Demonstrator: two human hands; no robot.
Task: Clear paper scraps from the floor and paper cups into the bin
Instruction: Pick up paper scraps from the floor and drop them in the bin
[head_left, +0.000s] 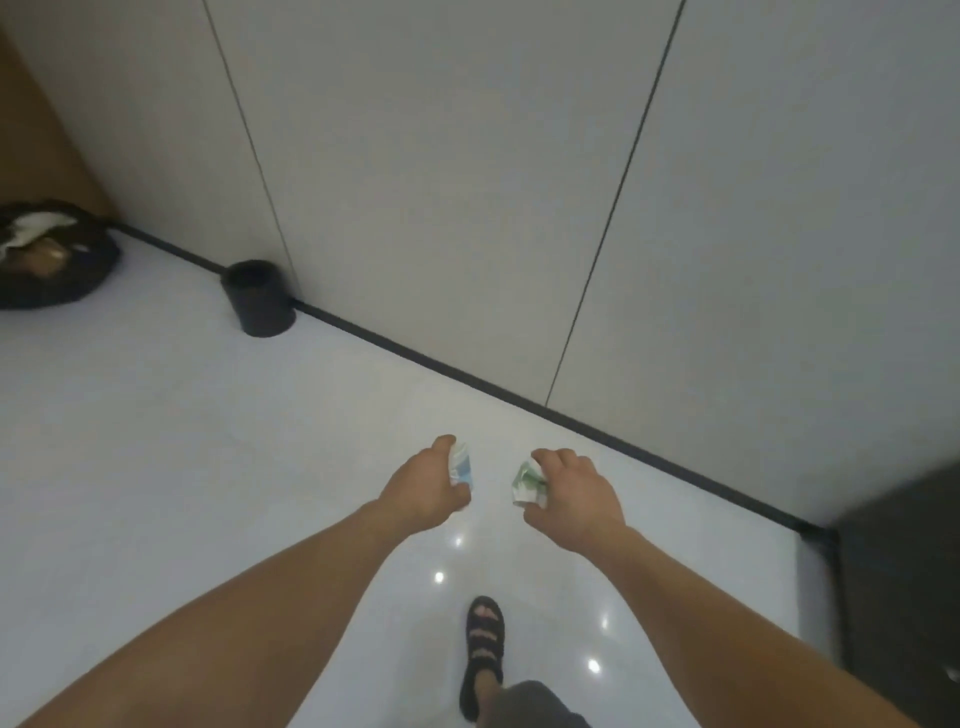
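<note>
**Both hands carry paper, bin far left by the wall**

Stretched out over the middle of the scene, the left hand (423, 486) has its fingers curled round a blue-and-white paper (461, 465); whether it is a crushed cup or a scrap cannot be told. Just right of it, and not touching it, the right hand (576, 493) grips a crumpled green-and-white paper (527, 483).

A pale panelled wall (441, 182) fills the far side, edged at its foot by a black skirting (519, 397). The glossy white floor (208, 441) spreads below it. A dark cabinet (904, 571) stands at the right edge. A black bag (52, 260) with light contents lies far left. The black round bin (258, 299) stands upright against the wall right of the bag, well apart from both hands. A foot in a black sandal (485, 644) is planted near, below the hands.
</note>
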